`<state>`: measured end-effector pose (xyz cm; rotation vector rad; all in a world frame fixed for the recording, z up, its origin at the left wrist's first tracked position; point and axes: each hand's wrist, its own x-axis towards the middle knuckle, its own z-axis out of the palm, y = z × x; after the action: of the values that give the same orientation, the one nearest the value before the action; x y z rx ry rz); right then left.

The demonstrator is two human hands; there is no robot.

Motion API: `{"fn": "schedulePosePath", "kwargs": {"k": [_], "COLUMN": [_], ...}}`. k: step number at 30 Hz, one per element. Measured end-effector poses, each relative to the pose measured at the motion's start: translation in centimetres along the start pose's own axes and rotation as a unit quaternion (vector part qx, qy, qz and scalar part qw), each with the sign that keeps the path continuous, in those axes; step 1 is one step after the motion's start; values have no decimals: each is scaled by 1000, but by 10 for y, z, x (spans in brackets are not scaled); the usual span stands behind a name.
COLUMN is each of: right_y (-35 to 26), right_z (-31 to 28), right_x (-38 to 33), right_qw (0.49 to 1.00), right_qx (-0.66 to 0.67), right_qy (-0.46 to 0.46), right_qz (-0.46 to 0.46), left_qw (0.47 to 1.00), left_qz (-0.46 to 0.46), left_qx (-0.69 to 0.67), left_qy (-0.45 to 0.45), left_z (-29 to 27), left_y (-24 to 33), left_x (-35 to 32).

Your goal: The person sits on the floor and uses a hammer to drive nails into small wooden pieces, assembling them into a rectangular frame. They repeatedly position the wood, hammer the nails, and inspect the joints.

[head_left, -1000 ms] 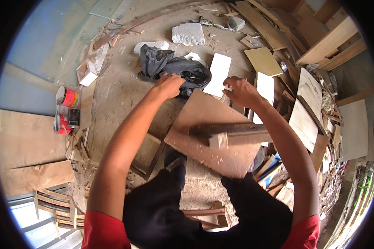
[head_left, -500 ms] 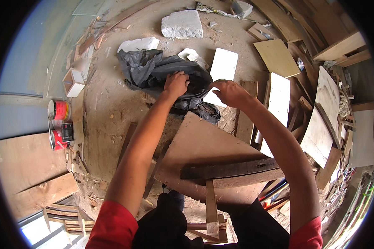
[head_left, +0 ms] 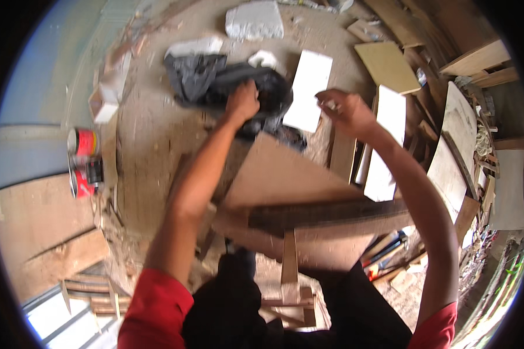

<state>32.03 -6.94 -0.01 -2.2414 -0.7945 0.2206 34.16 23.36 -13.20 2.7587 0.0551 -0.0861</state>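
Observation:
A crumpled black plastic bag (head_left: 195, 81) lies on the dusty floor ahead of me, its mouth gaping to the right. My left hand (head_left: 243, 104) is closed on the upper edge of the bag. Off to the bag's right, apart from it, my right hand (head_left: 350, 111) hovers over the side of a white rectangular board (head_left: 310, 87). Its fingers are curled around a small pale thing, too blurred to name. Below both hands, near my legs, a brown wooden board (head_left: 291, 174) stands cornerwise, with a dark wood strip (head_left: 320, 214) along it.
White rough blocks (head_left: 254, 20) lie beyond the bag. Loose panels, including a yellowish board (head_left: 387, 67) and a white board (head_left: 384, 145), crowd the right side. Red paint cans (head_left: 82, 142) stand at left by plywood sheets (head_left: 46, 212). A small slatted wooden piece (head_left: 90, 294) sits lower left.
My right hand has left the bag's edge and moved right and up, with a small pale thing now showing in its fingers. My left hand stays on the bag. The view has tilted slightly.

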Motion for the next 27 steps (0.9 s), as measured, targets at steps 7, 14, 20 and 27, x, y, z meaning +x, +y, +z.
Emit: {"fn": "schedulePosePath", "kwargs": {"k": [7,14,20,27], "right_y": [-122,-136,-149,-129], "right_z": [-16,12,3,23], "right_x": [-79,-124,-115,-124], "right_qw": [974,964,972,976], "right_qx": [93,-105,-172,-155], "right_qy": [-180,-228,-130,-98], "right_qz": [-96,-91,-90,-114], "left_qw": [879,699,764,858], "left_qz": [-42,-141,-34,50], "left_qx": [-472,-701,-642,-488], "left_qy": [49,17,62,148], "left_z": [-63,-112,-132,-117], "left_y": [-16,31,60,66], "left_x": [-133,-227,-258,-268]}}
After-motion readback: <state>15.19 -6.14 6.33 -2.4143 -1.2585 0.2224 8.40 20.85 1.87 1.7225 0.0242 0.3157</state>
